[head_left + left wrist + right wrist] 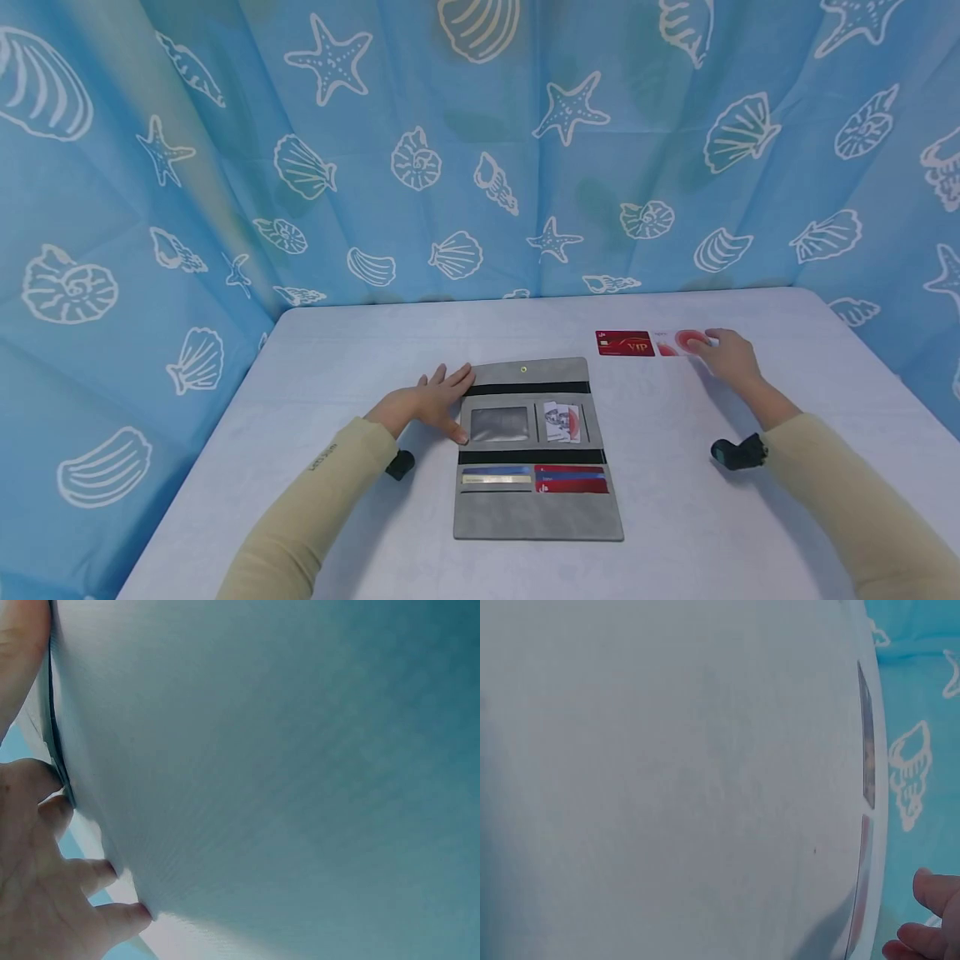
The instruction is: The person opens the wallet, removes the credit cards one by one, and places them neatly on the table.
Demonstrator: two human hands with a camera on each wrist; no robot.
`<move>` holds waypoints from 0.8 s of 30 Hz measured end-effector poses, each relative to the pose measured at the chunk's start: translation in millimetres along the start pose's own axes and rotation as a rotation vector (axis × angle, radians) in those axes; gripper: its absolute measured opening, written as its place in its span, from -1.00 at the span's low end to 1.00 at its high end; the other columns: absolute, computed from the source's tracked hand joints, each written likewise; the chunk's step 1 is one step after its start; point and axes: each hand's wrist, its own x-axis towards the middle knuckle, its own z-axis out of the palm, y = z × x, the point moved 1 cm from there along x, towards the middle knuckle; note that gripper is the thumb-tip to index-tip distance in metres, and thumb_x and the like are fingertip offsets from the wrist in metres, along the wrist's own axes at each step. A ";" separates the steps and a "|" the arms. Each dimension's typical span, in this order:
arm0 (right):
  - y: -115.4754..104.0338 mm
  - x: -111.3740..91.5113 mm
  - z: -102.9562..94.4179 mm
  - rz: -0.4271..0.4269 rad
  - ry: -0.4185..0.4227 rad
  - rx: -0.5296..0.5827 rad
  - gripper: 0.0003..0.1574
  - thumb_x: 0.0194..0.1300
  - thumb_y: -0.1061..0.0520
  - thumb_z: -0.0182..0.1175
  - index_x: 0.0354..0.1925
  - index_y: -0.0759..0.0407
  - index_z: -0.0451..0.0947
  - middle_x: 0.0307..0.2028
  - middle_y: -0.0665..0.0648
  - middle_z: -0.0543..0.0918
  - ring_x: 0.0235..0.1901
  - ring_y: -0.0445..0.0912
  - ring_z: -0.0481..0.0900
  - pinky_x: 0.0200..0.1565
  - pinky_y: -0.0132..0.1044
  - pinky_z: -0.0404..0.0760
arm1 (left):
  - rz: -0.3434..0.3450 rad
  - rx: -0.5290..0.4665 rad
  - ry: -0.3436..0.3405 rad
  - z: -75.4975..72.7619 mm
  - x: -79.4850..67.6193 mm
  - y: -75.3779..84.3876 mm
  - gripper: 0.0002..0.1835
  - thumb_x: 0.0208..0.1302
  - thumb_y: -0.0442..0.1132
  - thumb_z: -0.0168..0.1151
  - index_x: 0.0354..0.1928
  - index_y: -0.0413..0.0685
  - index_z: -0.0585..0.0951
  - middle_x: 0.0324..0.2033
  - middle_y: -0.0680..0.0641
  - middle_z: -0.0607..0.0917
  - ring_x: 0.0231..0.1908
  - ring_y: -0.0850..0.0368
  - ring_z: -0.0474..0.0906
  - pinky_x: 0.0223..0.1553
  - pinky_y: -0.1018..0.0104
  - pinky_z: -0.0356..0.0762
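A grey wallet (536, 517) lies unfolded, with a clear window (499, 424), small picture cards (562, 422) in a slot, and blue, gold and red cards (572, 479) in its lower pockets. My left hand (431, 406), fingers spread, touches the wallet's left edge. At the far right, my right hand (733, 360) is over the right end of a white card with red circles (666, 343). In the right wrist view its loosely bent fingers (924, 941) appear apart from that card. Beside it lies a red VIP card (625, 343).
A white cloth covers the table (337, 342). Behind and left of it hangs a blue curtain (480, 100) with white shells and starfish. A small black wrist camera (738, 453) sits at the right sleeve, another (401, 465) at the left.
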 end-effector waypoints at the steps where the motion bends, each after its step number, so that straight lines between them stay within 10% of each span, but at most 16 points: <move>1: -1.3 -2.0 0.3 -0.009 0.005 0.002 -0.17 0.38 -0.09 -0.07 0.26 0.55 0.01 0.19 0.60 0.13 0.16 0.43 0.12 0.09 0.23 0.29 | -0.001 -0.001 -0.002 0.2 0.5 -0.4 0.18 -0.08 0.17 0.36 0.44 0.08 -0.19 0.43 0.08 -0.29 0.39 -0.07 -0.49 0.34 -0.09 -0.38; 11: 5.4 6.3 25.2 -0.127 0.033 0.040 -0.14 0.30 -0.21 -0.01 0.29 0.37 0.10 0.21 0.46 0.24 0.14 0.31 0.24 0.01 0.13 0.44 | -0.002 -0.030 0.003 1.8 7.2 -4.0 0.24 -0.19 0.21 0.40 0.44 0.08 -0.17 0.44 0.07 -0.28 0.39 -0.09 -0.50 0.33 -0.12 -0.42; 24: -70.2 -59.0 37.0 -0.315 -0.025 0.024 -0.35 0.22 0.11 0.19 0.16 0.45 0.31 -0.03 0.45 0.48 -0.14 0.22 0.50 -0.16 -0.03 0.59 | -0.018 0.010 0.006 -1.1 2.1 1.5 0.19 -0.12 0.17 0.37 0.44 0.06 -0.16 0.44 0.04 -0.25 0.39 -0.12 -0.46 0.33 -0.13 -0.37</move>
